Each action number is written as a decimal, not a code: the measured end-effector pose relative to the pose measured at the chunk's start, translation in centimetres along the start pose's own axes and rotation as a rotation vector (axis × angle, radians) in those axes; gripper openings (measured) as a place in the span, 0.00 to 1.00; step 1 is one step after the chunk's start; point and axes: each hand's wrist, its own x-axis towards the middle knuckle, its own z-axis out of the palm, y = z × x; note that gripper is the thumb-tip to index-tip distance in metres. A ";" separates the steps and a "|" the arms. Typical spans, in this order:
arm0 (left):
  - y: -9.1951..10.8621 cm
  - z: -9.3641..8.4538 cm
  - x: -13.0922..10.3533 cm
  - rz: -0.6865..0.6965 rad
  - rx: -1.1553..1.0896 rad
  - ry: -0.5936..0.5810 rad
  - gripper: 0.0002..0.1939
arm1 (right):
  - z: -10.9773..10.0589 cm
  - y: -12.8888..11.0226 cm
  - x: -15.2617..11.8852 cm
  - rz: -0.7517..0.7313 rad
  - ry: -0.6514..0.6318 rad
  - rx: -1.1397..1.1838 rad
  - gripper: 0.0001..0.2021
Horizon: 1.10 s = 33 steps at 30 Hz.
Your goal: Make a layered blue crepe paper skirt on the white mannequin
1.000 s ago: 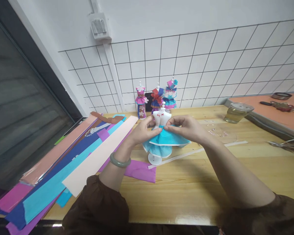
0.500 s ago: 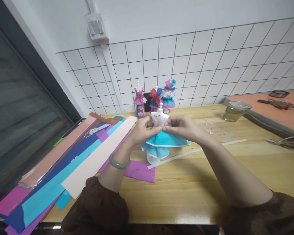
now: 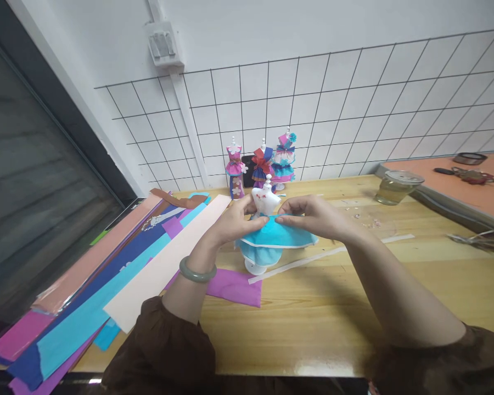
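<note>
A small white dress form [image 3: 265, 200] with red marks on its chest stands on a round white base, tilted slightly. Around its waist is a layered light blue skirt [image 3: 278, 235] with white edging. My left hand [image 3: 237, 220] is closed on the skirt's waist at the form's left side, its thumb in front. On the right side, my right hand [image 3: 307, 214] pinches the upper edge of the skirt between thumb and fingers. The back of the skirt is hidden.
Coloured paper strips [image 3: 148, 263] cover the left. Several dressed forms [image 3: 262, 164] stand at the wall. A purple sheet [image 3: 236, 288] and thin white strip [image 3: 296, 265] lie in front. A cup [image 3: 397, 186] and clear tray of beads [image 3: 370, 222] are right.
The dress form has tilted and shifted slightly left. My right hand has moved a little away from my left, so their thumbs are farther apart.
</note>
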 end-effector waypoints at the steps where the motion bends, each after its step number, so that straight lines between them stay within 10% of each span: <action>1: 0.1 -0.1 0.0 -0.001 0.002 -0.005 0.23 | 0.0 -0.1 0.0 -0.006 0.003 -0.016 0.16; 33: 0.8 -0.5 0.0 0.049 -0.004 -0.075 0.21 | 0.8 0.0 0.1 -0.065 0.051 0.012 0.16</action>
